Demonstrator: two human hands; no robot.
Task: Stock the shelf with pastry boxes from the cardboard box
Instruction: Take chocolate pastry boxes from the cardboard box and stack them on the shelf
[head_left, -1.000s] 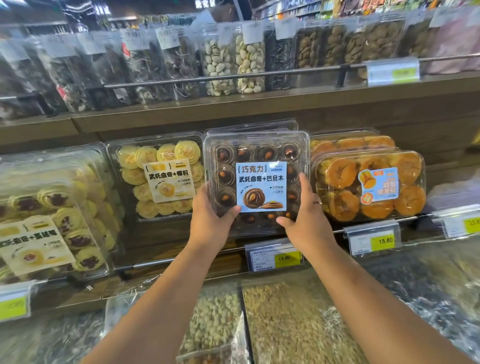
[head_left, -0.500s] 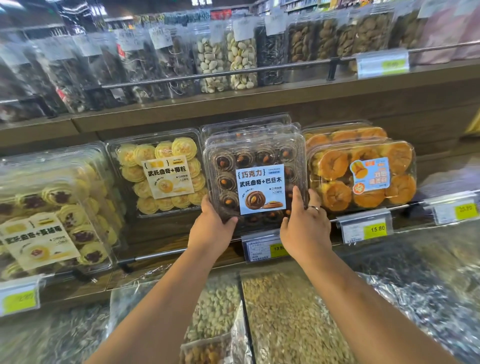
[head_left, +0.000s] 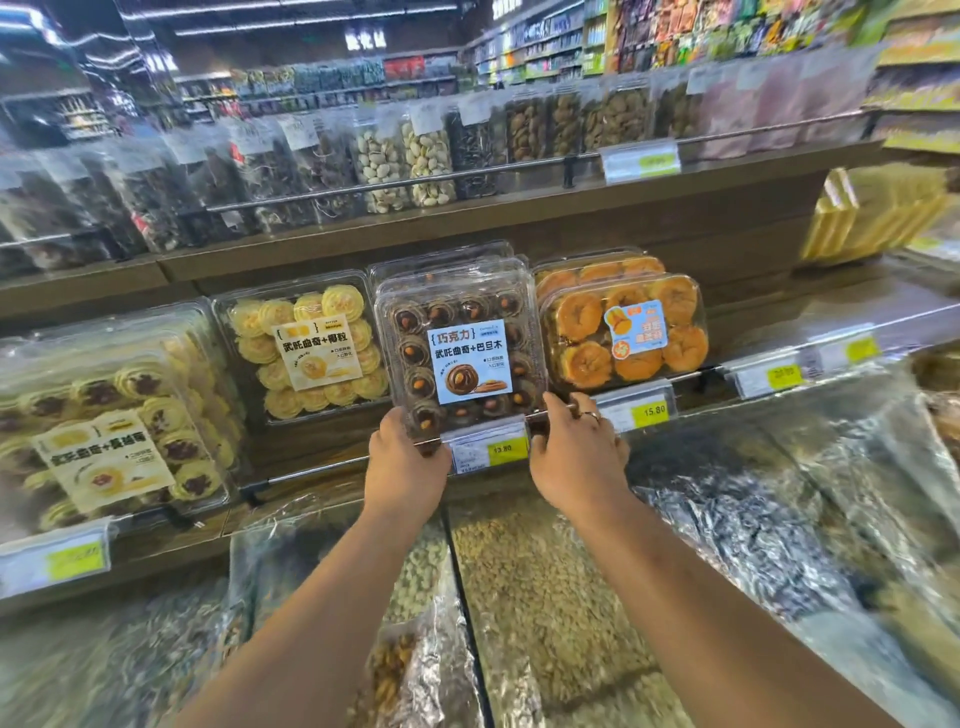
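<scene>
A clear plastic box of chocolate cookies (head_left: 457, 332) with a blue label stands upright on the wooden shelf (head_left: 322, 452), in front of more boxes of the same kind. My left hand (head_left: 405, 460) grips its lower left corner. My right hand (head_left: 576, 452), with a ring on one finger, holds its lower right corner at the shelf rail. A box of yellow cookies (head_left: 306, 353) stands to its left and a box of orange pastries (head_left: 623, 332) to its right. The cardboard box is out of view.
Price tags (head_left: 491, 447) hang on the rail under the boxes. A stack of jam cookie boxes (head_left: 104, 421) fills the far left. Packs of nuts (head_left: 400, 166) line the upper shelf. Bins of loose nuts and seeds (head_left: 540, 597) lie under my arms.
The chocolate cookie box has gone down and back onto the shelf. Both hands slid from its sides to its bottom corners. The camera has tilted up.
</scene>
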